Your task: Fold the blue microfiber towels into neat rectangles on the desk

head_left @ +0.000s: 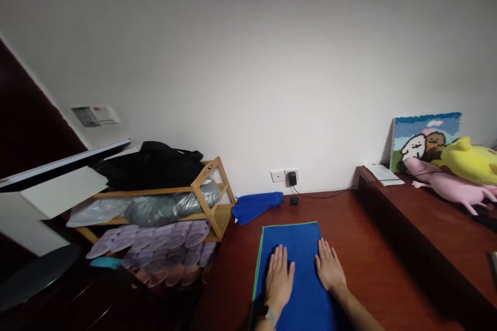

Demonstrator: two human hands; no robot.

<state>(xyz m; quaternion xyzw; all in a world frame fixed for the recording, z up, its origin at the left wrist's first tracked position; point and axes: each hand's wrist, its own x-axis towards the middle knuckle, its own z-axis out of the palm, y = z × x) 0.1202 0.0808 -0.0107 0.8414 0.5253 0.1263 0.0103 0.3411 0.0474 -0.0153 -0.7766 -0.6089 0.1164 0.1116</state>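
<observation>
Blue cloth [305,289] with green edging, laid flat on the reddish-brown wooden tabletop [373,269], near end cut off by the bottom of the view. Left hand [279,276] palm-down on its left part, right hand [331,269] palm-down at its right edge; both released, fingers extended, nothing grasped. Dark watch [267,312] on the left wrist.

Beyond the far edge, close to the wall: second blue cloth [256,207], bunched; small black fitting [294,200] on the wood; black adapter [292,179] plugged in above, with a thin cable [334,195] trailing right. To the right, bounding the tabletop, a raised wooden ledge [435,222] bearing white paper [383,174], a textured picture [423,137] leaning on the wall, a pink soft toy [450,181] and a yellow soft toy [469,160]. To the left, a wooden rack [223,214] with a black bag [155,165] on top, plastic-wrapped bundles [166,208] under it and purple slippers [174,235] lower down.

By count: two hands, two blue cloths, one adapter, two wall plates [277,176], one picture with two cartoon animals, two soft toys distinguishable, one black bag. Slippers in overlapping rows, too crowded for an exact number.
</observation>
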